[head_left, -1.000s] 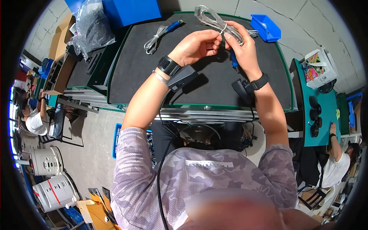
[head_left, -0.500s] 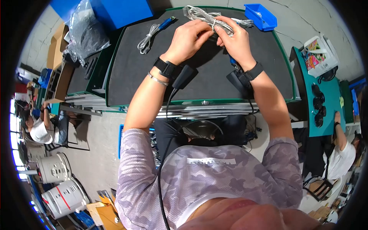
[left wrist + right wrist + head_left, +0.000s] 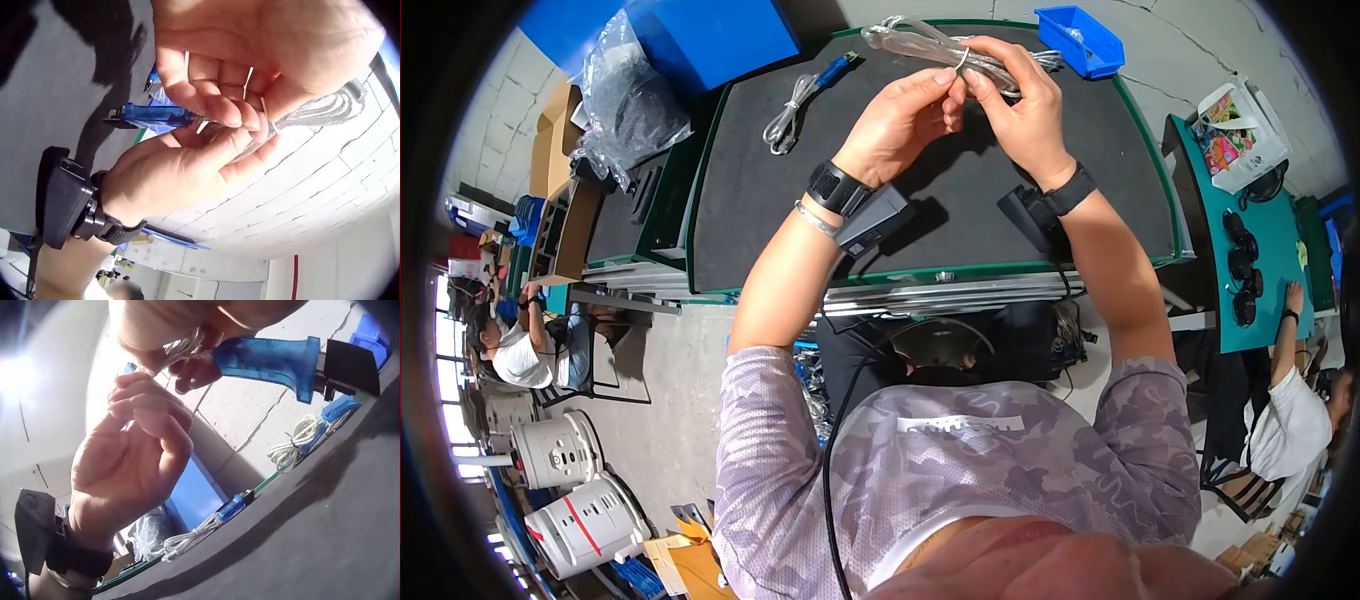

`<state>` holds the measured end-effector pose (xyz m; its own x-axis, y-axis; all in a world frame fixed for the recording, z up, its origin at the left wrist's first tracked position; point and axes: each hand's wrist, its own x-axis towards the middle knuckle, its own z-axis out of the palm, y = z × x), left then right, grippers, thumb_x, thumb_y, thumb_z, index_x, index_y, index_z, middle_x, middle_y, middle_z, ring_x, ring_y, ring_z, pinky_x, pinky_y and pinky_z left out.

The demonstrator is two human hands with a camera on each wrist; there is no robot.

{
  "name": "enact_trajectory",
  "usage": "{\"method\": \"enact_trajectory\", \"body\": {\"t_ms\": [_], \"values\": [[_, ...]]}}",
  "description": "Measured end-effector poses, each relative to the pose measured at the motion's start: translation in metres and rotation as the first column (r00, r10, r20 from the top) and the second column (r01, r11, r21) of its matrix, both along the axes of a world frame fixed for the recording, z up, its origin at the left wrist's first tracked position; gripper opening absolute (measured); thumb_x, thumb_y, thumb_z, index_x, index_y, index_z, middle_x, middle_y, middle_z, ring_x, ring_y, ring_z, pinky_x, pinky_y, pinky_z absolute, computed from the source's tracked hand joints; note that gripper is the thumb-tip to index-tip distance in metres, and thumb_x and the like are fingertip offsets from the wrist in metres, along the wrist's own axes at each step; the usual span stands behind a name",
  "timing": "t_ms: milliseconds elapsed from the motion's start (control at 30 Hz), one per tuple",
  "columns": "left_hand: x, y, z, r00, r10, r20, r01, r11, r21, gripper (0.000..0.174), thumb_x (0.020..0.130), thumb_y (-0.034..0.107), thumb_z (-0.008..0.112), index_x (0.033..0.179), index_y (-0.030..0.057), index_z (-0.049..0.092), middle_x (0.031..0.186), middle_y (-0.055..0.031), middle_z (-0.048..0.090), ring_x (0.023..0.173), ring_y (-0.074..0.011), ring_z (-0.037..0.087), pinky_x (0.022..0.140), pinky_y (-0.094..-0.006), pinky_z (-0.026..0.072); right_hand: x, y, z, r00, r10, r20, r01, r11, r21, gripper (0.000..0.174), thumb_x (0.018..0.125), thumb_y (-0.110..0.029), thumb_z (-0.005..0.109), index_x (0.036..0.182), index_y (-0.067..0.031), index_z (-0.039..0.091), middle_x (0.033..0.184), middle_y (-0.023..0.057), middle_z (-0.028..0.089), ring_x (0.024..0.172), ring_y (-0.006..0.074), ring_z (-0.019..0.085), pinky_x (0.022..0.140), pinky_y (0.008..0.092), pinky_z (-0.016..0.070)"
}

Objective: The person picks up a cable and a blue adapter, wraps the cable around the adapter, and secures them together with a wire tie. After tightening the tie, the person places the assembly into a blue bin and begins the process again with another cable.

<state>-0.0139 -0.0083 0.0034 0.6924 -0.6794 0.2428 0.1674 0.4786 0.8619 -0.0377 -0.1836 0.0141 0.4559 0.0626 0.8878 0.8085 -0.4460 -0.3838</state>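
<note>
A coiled clear-silver cable [image 3: 910, 40] is held up over the far side of the dark mat, with a thin white tie [image 3: 270, 119] around its middle. My right hand [image 3: 1025, 105] grips the coil beside the tie. The thumb and fingertips of my left hand [image 3: 900, 120] pinch at the tie, right next to the right fingertips. From the right hand hangs the cable's translucent blue plug [image 3: 265, 362], with a black end piece [image 3: 353, 367]. Another tied cable [image 3: 785, 120] with a blue plug [image 3: 836, 70] lies on the mat to the left.
A further tied cable [image 3: 294, 444] lies behind my right hand, near a blue bin [image 3: 1082, 45] at the back right. Left of the mat [image 3: 780, 220] are a plastic bag [image 3: 635, 110] and a blue box [image 3: 670, 35]. Other people sit at both sides.
My left hand turned back-up at the tie, then rolled back so its palm side shows again. My right hand keeps hold of the coil. The head view shifted slightly.
</note>
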Motion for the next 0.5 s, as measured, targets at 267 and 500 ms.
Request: {"method": "enact_trajectory", "body": {"t_ms": [267,500], "values": [[-0.003,-0.001,0.006,0.534,0.387,0.752,-0.724,0.668,0.17,0.018,0.091,0.019,0.063,0.089,0.002,0.069,0.073,0.0,0.059,0.07,-0.0126,0.054,0.067,-0.0262,0.0445,-0.01,0.006,-0.001,0.94,0.053,-0.337,-0.005,0.99,0.141,0.024,0.085,-0.009,0.065,0.108,-0.0082,0.064,0.091,0.0098,0.066,0.072,0.0203,0.067,0.063,0.0295,0.052],[-0.006,-0.004,0.0,0.003,0.231,0.973,-0.929,0.36,-0.083,0.013,0.083,0.015,0.07,0.09,0.0044,0.07,0.075,-0.0087,0.063,0.063,-0.0186,0.06,0.059,-0.0312,0.047,0.006,0.001,-0.015,0.972,-0.064,-0.227,0.062,0.998,-0.013,0.024,0.084,-0.013,0.065,0.107,-0.0063,0.064,0.096,0.0129,0.067,0.076,0.0266,0.067,0.066,0.0346,0.053]]}}
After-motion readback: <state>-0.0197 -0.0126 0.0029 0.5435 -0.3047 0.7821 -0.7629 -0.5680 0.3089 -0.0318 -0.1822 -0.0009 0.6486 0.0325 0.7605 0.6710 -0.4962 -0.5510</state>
